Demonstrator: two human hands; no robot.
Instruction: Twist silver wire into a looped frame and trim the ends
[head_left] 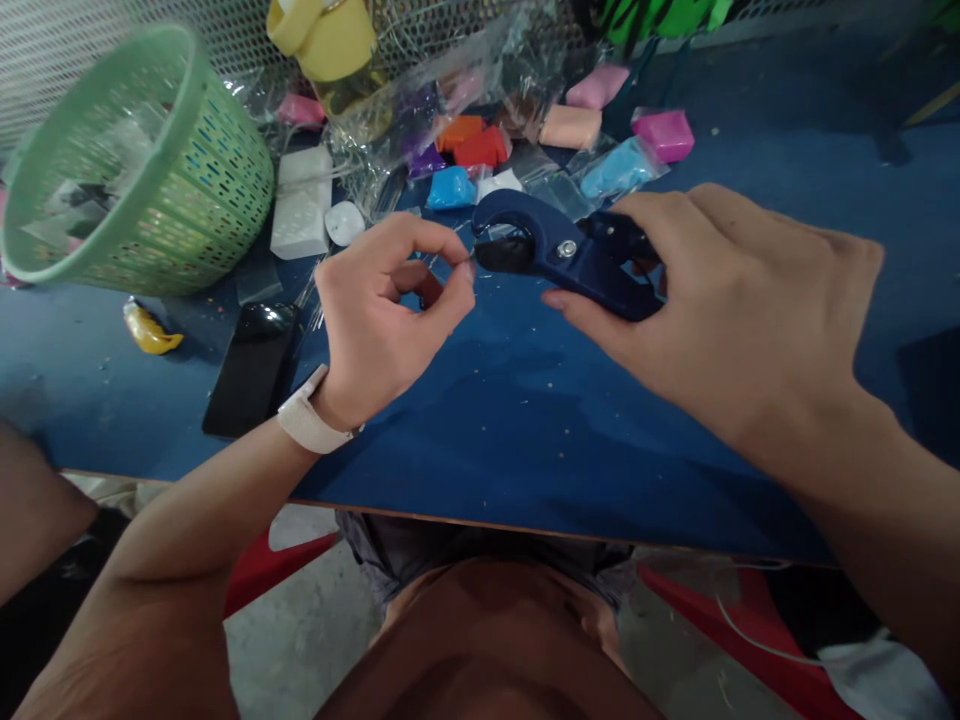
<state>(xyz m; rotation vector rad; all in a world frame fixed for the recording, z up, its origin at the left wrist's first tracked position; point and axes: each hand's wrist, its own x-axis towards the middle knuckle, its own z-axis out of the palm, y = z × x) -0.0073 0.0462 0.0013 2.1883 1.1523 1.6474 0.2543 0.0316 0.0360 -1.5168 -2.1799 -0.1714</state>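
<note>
My right hand point(720, 300) is wrapped round a dark blue cutting tool point(555, 240) with a curved jaw and a round metal pivot. The tool's jaws point left, toward my left hand point(397, 300). The thumb and index finger of that hand are pinched together right at the jaw tips, and what they hold is too small to make out clearly. A pale band is on my left wrist. Both hands are raised over the blue table point(510, 430).
A green basket point(225, 170) with plastic packets stands at the left. Near it lie a black phone point(251, 370), a yellow object point(150, 328) and a white box point(301, 205). Colourful packets, including a magenta one point(664, 135), and a yellow container point(337, 45) are at the back.
</note>
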